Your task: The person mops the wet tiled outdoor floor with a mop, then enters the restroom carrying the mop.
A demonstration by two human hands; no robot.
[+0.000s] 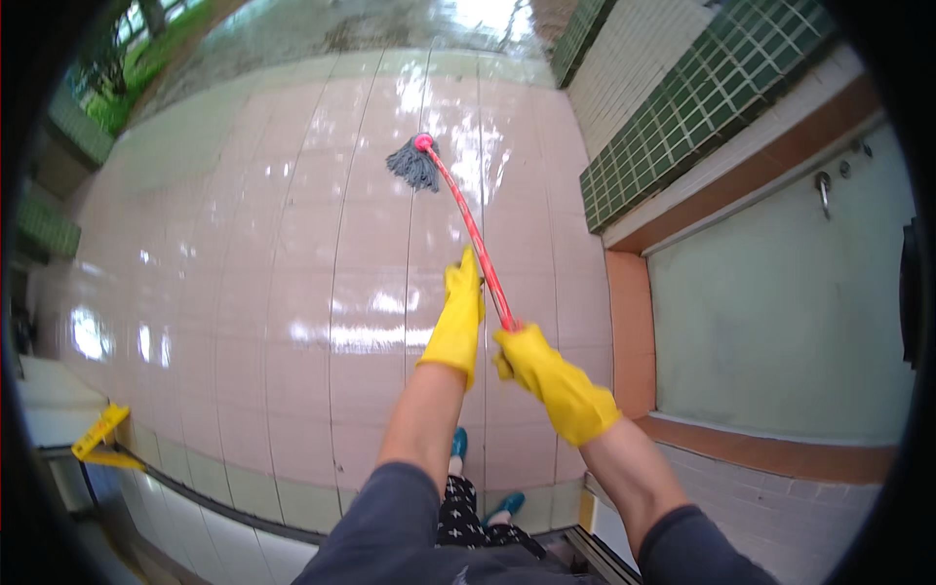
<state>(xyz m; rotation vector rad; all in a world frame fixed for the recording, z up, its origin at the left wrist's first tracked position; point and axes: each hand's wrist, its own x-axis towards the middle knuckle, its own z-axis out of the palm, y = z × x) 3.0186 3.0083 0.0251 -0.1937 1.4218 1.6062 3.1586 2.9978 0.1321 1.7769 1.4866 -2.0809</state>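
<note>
A mop (472,226) with a red patterned handle and a grey string head (414,168) reaches away from me across wet pinkish tiles. Its strands rest on the floor, fanned toward the left of a pink socket. My left hand (465,292), in a yellow rubber glove, is closed on the handle partway down; the shaft hides some of its fingers. Nearer to me, my right hand (531,356), gloved the same way, is wrapped round the top end of the handle.
The tiled floor (224,292) shines with water. On the right stand a green-tiled wall (682,136) and a pale door (780,302) with a metal handle. A yellow folding floor sign (100,434) is at the lower left. My teal shoes (506,505) show below my arms.
</note>
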